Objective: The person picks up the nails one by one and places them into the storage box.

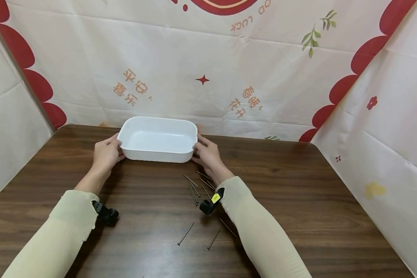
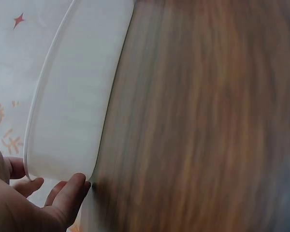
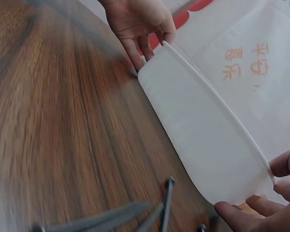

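A white rectangular tub (image 1: 156,156) with rounded corners and a thin rim stands near the back of the table, with nothing inside it. My left hand (image 1: 105,154) grips its left end, fingers bent at the rim and low on the side wall. At the opposite end my right hand (image 1: 210,156) holds it the same way. In the left wrist view, the fingertips (image 2: 77,180) touch the tub's bottom corner. The right wrist view has both hands at the ends of the tub's long wall (image 3: 193,121).
Several long nails (image 1: 185,234) lie scattered on the brown wooden table (image 1: 146,231), between the forearms and beside the right wrist. A printed white cloth (image 1: 180,50) hangs right behind the tub. Each wrist wears a black camera (image 1: 107,214).
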A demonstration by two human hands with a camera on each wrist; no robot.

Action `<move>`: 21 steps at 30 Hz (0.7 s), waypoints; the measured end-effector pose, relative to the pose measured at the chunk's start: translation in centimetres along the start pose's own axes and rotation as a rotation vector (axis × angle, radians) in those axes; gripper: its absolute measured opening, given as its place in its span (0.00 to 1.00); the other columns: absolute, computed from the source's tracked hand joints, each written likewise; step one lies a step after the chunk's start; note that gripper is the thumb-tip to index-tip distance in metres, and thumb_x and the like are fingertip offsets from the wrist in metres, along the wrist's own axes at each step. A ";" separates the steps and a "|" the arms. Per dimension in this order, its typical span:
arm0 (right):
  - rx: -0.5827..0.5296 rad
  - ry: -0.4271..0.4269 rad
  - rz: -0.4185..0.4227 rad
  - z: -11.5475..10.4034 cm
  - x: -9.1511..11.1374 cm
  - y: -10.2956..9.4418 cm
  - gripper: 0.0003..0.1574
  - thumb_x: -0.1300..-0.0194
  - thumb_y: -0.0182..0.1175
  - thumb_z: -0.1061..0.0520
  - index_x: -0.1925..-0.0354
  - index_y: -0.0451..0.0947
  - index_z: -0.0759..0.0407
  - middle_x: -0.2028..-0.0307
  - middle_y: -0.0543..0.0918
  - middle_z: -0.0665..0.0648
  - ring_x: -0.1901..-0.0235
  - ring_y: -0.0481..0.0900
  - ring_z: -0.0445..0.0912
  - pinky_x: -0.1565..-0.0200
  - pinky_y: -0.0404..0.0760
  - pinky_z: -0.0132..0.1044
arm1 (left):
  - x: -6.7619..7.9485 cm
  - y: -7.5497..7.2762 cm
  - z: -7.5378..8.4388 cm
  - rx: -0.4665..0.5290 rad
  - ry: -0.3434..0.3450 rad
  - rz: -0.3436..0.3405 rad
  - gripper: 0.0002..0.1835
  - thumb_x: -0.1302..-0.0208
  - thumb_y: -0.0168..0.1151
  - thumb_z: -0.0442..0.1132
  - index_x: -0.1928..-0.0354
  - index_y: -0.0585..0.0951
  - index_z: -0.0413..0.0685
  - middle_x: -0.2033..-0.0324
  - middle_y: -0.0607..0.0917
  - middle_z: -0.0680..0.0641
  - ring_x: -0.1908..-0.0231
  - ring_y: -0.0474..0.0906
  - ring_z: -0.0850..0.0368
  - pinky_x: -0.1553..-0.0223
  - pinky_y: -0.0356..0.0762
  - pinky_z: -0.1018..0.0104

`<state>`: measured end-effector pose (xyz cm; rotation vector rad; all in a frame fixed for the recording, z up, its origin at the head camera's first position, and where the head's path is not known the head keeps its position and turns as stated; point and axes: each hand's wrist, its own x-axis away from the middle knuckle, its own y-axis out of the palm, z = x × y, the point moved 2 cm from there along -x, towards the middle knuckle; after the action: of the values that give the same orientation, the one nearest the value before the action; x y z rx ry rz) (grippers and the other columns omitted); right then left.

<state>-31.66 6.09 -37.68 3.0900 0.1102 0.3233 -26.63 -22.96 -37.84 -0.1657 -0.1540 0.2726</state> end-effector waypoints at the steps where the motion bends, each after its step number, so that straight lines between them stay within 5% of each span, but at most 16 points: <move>1: 0.001 0.006 0.000 0.0 0.0 -0.4 0.39 0.32 0.51 0.64 0.25 0.64 0.47 0.30 0.71 0.60 0.37 0.78 0.54 0.39 0.80 0.50 | 0.0 0.3 0.1 -0.001 0.002 -0.007 0.29 0.23 0.35 0.43 0.22 0.57 0.49 0.23 0.61 0.47 0.34 0.73 0.48 0.46 0.80 0.70; 21: 0.010 0.033 -0.029 -0.7 -0.2 -6.5 0.40 0.30 0.50 0.63 0.23 0.60 0.45 0.22 0.60 0.55 0.31 0.71 0.57 0.33 0.75 0.52 | 0.7 5.2 1.2 0.017 0.014 -0.074 0.29 0.23 0.39 0.41 0.22 0.59 0.50 0.29 0.71 0.37 0.38 0.76 0.47 0.43 0.80 0.62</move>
<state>-32.38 12.54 -37.31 3.0902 0.1582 0.3740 -27.52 -17.71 -37.55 -0.1446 -0.1439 0.1987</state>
